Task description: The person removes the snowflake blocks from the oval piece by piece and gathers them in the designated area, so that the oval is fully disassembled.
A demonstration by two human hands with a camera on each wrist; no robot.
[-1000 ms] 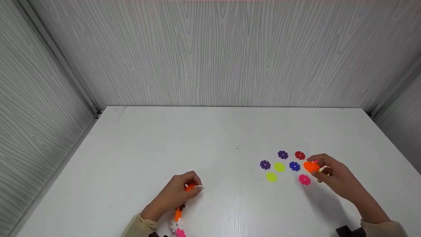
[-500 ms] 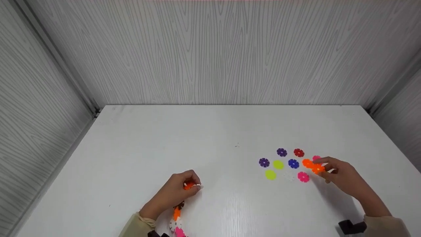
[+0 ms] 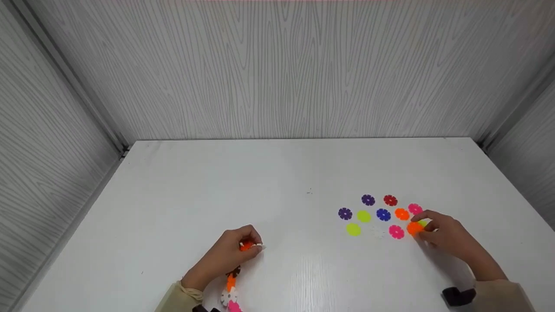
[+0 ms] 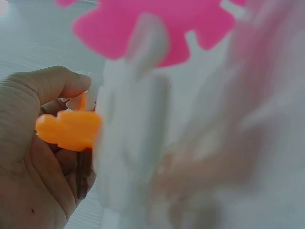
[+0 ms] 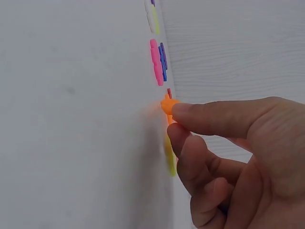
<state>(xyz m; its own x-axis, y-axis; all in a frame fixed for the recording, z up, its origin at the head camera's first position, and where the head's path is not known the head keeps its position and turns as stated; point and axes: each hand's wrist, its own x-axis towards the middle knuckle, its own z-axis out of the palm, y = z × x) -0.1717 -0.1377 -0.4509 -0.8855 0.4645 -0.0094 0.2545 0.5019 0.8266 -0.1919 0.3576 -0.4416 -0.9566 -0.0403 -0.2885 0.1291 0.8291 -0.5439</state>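
My left hand pinches the end of a chain of linked notched plastic discs, with orange and white pieces at its fingertips. The chain hangs below the hand, where brown, orange, white and pink discs show. In the left wrist view a pink disc and an orange disc are close to the camera; the white part is blurred. My right hand pinches an orange disc between thumb and forefinger, low over the table. A yellow disc is partly hidden behind it.
Loose discs lie flat left of my right hand: purple, red, blue, orange, pink, yellow and a faint white one. Grey wood-grain panels border the white table.
My right hand has drawn its orange disc toward me and lower, away from the other orange disc, which now shows whole on the table. The left hand holds nearly still.
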